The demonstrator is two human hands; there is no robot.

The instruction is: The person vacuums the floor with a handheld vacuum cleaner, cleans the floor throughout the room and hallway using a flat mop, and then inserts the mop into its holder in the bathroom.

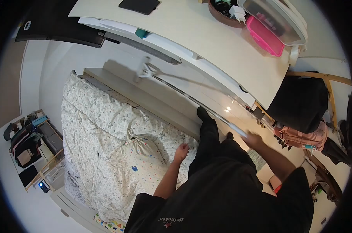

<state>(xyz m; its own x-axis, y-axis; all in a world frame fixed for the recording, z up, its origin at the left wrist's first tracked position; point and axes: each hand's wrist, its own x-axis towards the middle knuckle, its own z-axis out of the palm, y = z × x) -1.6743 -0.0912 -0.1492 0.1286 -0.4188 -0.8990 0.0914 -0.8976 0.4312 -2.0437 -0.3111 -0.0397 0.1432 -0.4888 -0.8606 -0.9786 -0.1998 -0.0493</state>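
A mop (176, 91) with a long silvery pole slants over the narrow tiled floor between bed and desk. Its white head (145, 72) is blurred at the far end, near the foot of the bed frame. My right hand (253, 140) is wrapped round the light-coloured grip at the pole's near end. Over the edge of the bed hangs my left hand (182, 151), its fingers loosely curled with nothing visible in them. Below it lies a pale bedspread (94, 112) with a small leafy print, and a tied cloth bundle (141, 159) with coloured spots rests on top.
A long white desk (207, 29) runs along the right, bearing a dark phone (139, 5), a brown bowl (218, 17) and a pink-lidded container (265, 37). Black cloth (300, 101) and a pink bag (304, 136) hang at the right. A packed shelf (36, 143) stands far left.
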